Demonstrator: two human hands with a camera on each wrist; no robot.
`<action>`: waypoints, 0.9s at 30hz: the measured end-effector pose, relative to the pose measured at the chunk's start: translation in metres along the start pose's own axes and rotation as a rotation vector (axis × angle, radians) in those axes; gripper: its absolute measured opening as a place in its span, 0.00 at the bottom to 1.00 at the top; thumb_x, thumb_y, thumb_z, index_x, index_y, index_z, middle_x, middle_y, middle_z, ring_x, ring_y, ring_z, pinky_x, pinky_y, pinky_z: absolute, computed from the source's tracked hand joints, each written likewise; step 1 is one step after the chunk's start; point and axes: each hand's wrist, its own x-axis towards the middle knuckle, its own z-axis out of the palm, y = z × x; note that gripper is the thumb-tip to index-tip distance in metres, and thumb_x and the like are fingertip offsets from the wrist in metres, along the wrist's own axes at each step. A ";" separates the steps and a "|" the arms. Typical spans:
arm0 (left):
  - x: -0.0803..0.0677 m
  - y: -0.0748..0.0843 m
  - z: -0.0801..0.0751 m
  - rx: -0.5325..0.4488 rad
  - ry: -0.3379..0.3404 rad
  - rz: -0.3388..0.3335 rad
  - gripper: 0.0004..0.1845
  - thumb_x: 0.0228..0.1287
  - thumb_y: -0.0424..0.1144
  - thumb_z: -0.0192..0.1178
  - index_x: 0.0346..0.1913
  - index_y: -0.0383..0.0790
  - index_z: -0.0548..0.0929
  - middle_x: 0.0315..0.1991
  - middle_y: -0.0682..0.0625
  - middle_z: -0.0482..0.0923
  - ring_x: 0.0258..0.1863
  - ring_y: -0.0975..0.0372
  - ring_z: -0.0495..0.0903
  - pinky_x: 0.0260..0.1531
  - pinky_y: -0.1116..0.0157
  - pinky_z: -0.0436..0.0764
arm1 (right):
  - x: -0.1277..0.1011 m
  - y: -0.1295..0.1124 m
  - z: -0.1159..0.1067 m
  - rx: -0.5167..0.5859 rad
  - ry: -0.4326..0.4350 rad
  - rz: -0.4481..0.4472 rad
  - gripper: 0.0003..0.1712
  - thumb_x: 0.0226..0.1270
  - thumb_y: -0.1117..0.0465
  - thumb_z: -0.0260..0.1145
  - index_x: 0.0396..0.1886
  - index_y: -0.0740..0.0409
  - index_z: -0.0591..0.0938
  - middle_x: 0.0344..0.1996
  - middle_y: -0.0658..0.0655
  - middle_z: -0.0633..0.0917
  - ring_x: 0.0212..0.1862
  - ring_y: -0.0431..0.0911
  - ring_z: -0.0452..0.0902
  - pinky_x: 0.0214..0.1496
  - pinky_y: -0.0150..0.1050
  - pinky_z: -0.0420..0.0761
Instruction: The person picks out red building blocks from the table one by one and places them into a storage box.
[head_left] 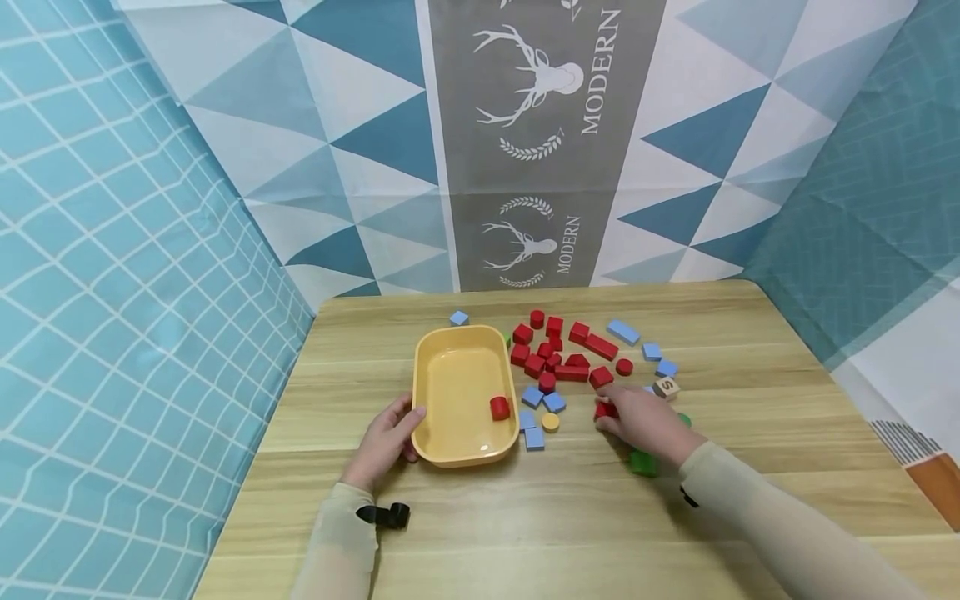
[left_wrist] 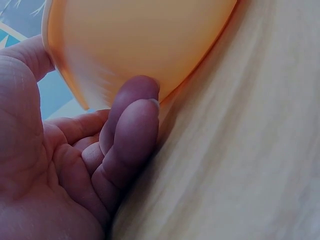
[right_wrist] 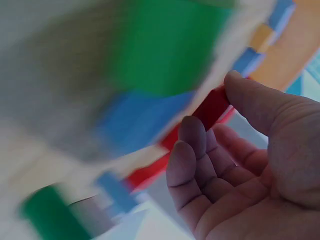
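We see a shallow yellow tray (head_left: 457, 387) with rounded corners, glossy plastic, sitting left of centre on the tabletop (head_left: 750, 500). One small red block (head_left: 499, 407) lies inside it, at about 4 o'clock on the tray floor. To the tray's right, at 2 o'clock from it, spreads a loose scatter of red blocks (head_left: 570, 354) — cubes, cylinders, a long bar — with light blue blocks (head_left: 622, 332) around their edges. A small yellow disc (head_left: 551, 422) sits just off the tray's right rim, and a green block (head_left: 643, 462) lies partly under the right wrist.

The tabletop is pale wood with a plain grain. Behind it hang cloths in blue and white triangles, with a grey strip carrying deer heads and the word "MODERN"; teal grid fabric closes in both sides.

Our left hand (head_left: 386, 437) rests at the tray's 8 o'clock corner, thumb over the rim and fingers (left_wrist: 132, 125) curled against the outer wall — gripping it. Our right hand (head_left: 641, 421) lies palm down at 3 o'clock from the tray, its fingertips (right_wrist: 192, 135) and thumb closing on a red block (head_left: 604, 410); the right wrist view is blurred, but the thumb touches the red piece. Both forearms wear beige sleeves.
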 end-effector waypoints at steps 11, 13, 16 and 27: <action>-0.001 -0.003 0.002 -0.007 -0.008 0.008 0.31 0.82 0.51 0.59 0.78 0.42 0.70 0.38 0.46 0.82 0.21 0.60 0.78 0.23 0.66 0.82 | 0.034 -0.118 0.007 0.083 0.144 -0.320 0.28 0.72 0.47 0.76 0.65 0.54 0.84 0.51 0.53 0.89 0.50 0.47 0.83 0.56 0.46 0.87; -0.001 -0.004 0.002 -0.012 -0.011 0.007 0.30 0.82 0.50 0.59 0.78 0.42 0.71 0.37 0.46 0.82 0.21 0.59 0.79 0.23 0.66 0.82 | 0.039 -0.132 0.016 0.048 0.142 -0.399 0.25 0.73 0.48 0.75 0.63 0.53 0.85 0.51 0.53 0.90 0.51 0.47 0.82 0.58 0.46 0.85; -0.001 -0.004 0.003 -0.013 -0.013 0.000 0.30 0.82 0.50 0.59 0.79 0.42 0.70 0.37 0.47 0.83 0.21 0.60 0.79 0.23 0.66 0.82 | 0.048 -0.145 0.031 -0.016 0.126 -0.462 0.22 0.74 0.46 0.73 0.60 0.51 0.87 0.51 0.49 0.91 0.54 0.47 0.80 0.60 0.45 0.82; 0.001 -0.002 0.000 -0.003 -0.009 0.011 0.31 0.82 0.52 0.59 0.79 0.42 0.70 0.36 0.47 0.82 0.21 0.60 0.78 0.22 0.66 0.82 | 0.064 -0.155 0.043 -0.109 0.086 -0.460 0.19 0.71 0.46 0.75 0.55 0.50 0.89 0.49 0.49 0.92 0.54 0.47 0.84 0.62 0.47 0.82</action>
